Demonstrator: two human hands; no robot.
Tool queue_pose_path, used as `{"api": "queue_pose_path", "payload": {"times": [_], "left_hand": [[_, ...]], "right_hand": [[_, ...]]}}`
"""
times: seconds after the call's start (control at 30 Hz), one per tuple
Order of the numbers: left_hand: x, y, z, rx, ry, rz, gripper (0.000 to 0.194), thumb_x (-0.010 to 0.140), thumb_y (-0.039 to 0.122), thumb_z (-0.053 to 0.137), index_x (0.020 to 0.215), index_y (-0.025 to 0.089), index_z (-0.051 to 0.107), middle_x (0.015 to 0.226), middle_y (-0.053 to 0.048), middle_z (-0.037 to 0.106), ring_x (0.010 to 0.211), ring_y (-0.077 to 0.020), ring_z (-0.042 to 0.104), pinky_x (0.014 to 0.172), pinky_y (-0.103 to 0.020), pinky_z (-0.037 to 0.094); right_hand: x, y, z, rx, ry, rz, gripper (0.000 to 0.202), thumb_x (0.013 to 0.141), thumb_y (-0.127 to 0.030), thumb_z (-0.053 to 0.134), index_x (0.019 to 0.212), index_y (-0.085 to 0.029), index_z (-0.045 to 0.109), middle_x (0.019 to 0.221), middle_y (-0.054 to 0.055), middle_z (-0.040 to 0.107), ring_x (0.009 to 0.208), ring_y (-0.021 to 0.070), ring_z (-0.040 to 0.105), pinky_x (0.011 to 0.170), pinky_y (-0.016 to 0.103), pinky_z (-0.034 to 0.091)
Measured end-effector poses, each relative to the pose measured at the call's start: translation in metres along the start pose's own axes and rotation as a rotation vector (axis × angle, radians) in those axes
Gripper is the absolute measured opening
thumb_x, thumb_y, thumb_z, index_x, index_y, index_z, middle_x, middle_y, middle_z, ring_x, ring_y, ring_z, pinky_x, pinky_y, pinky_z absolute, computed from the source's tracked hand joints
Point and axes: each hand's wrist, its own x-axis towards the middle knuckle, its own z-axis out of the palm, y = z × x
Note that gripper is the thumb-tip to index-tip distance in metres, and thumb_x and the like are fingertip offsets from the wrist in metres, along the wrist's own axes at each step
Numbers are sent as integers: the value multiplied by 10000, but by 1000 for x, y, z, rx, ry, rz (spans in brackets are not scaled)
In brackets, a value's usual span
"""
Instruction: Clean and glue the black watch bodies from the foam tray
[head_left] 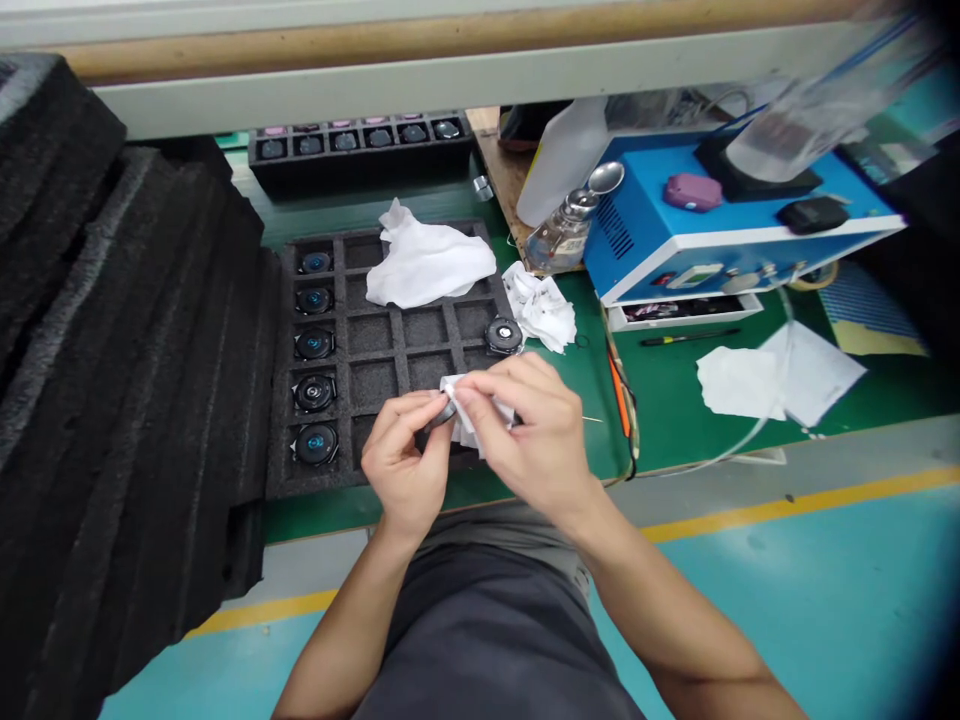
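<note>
Between the fingers of my left hand (pixel 407 455) is a small dark round piece (pixel 442 414), which looks like a watch case; much of it is hidden. My right hand (pixel 529 425) pinches a white wiping cloth (pixel 466 425) against this piece. Both hands are closed and meet over the near edge of a black foam tray (pixel 371 335). Several round black watch cases (pixel 315 343) fill the tray's left column, and another watch case (pixel 503 335) lies at its right edge. A larger white cloth (pixel 431 262) is spread over the tray's far compartments.
Tall stacks of black foam trays (pixel 135 350) stand at the left. Beyond is another filled foam tray (pixel 360 150) under a shelf edge. To the right are crumpled wipes (pixel 541 308), a glass dispenser bottle (pixel 559 235), a blue machine (pixel 645 220), a pen (pixel 690 338) and a trailing tube.
</note>
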Motion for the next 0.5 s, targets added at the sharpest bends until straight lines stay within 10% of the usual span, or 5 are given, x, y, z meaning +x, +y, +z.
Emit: {"api": "queue_pose_path", "payload": {"times": [0.5], "left_hand": [[1,5,1,-100,4,-166,223,832,131,783,1039,192,725,944,-39,696,890,-137,703,771,-227,585]], "right_hand": [[1,18,-12,139,50,172,115,933,-228,641,854,-228,724,850,28,743,819,198,645,776,368,499]]}}
